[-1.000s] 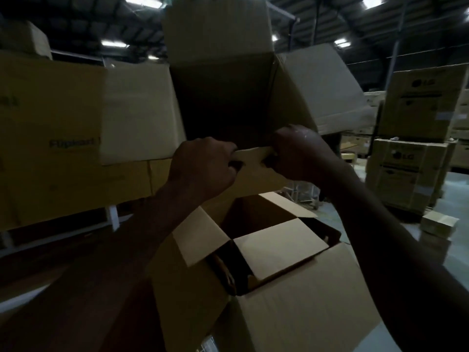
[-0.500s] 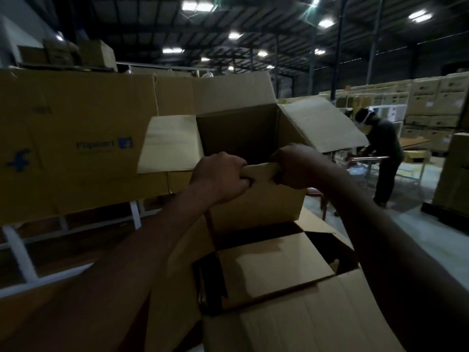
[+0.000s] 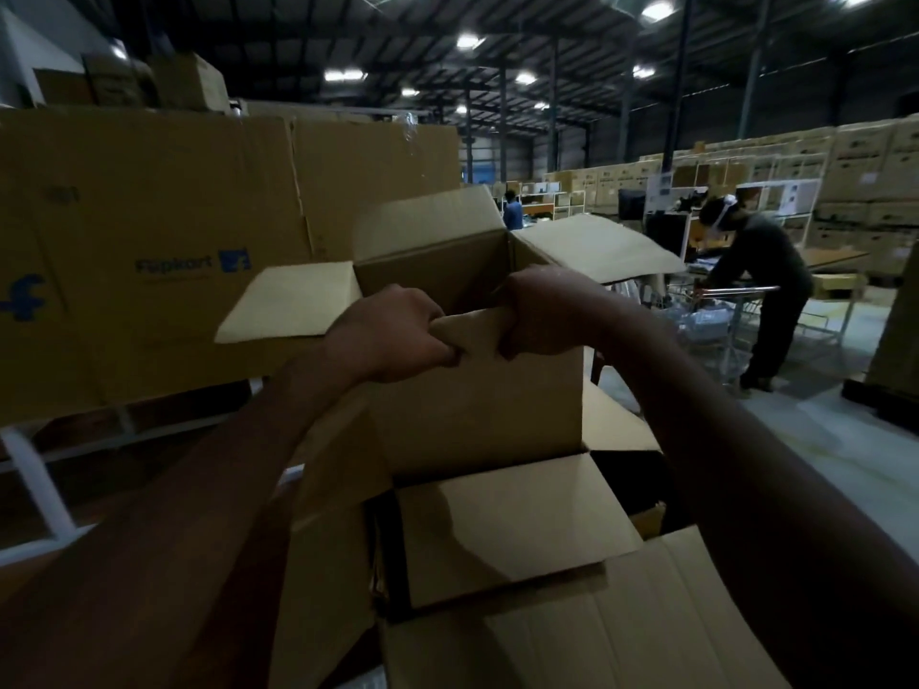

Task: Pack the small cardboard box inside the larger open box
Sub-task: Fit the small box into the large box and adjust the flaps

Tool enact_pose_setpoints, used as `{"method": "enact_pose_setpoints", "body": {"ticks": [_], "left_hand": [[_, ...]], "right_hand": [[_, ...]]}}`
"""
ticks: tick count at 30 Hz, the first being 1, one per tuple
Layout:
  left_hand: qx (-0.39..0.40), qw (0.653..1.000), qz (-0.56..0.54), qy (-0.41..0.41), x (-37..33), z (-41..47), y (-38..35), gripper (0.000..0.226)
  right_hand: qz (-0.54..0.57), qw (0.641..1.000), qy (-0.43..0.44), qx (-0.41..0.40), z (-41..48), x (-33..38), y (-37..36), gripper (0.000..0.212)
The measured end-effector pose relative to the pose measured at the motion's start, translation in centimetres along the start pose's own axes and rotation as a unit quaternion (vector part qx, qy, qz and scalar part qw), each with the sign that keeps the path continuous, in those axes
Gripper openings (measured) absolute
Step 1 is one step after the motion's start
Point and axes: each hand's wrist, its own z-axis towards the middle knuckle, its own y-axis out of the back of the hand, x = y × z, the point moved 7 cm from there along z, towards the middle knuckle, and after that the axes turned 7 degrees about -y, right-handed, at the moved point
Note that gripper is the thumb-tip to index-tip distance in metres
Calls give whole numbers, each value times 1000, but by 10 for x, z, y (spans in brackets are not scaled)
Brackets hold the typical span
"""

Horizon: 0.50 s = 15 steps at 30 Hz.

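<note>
I hold a small brown cardboard box [image 3: 477, 410] upright in the air, its top flaps spread open. My left hand [image 3: 393, 340] and my right hand [image 3: 542, 315] are both closed on its near top flap, side by side. Right below it stands the larger open box [image 3: 646, 634], with one inner flap [image 3: 507, 529] lying across its opening and dark space showing around it. The small box's bottom edge sits just above that opening, toward its far side; whether they touch I cannot tell.
A wall of big printed cartons [image 3: 149, 261] on a white rack [image 3: 35, 479] rises on the left. At right a person [image 3: 761, 285] bends over a metal trolley [image 3: 721, 310]. Stacked cartons [image 3: 845, 176] line the far wall. Grey floor [image 3: 820, 440] spreads to the right.
The small box has come down from head height toward the larger box's opening. My view has tilted and swung right, bringing the person at the trolley into sight. Both hands kept their grip.
</note>
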Motion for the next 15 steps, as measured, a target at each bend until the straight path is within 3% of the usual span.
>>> {"method": "enact_pose_setpoints", "body": {"ticks": [4,7,10,15], "left_hand": [[4,1000,-8,7,5,1,-15,24],[14,1000,5,-13,5,3,-25,37],[34,999,-32,-13,5,4,-47,40],[92,992,-91,-15,5,2,-85,50]], "right_hand": [[4,1000,-13,17,6,-3,-15,49],[68,996,-26,60,11,-9,-35,54],[118,987,-39,105,9,-16,-60,42],[180,968,-88,152,1,-34,-100,41]]}}
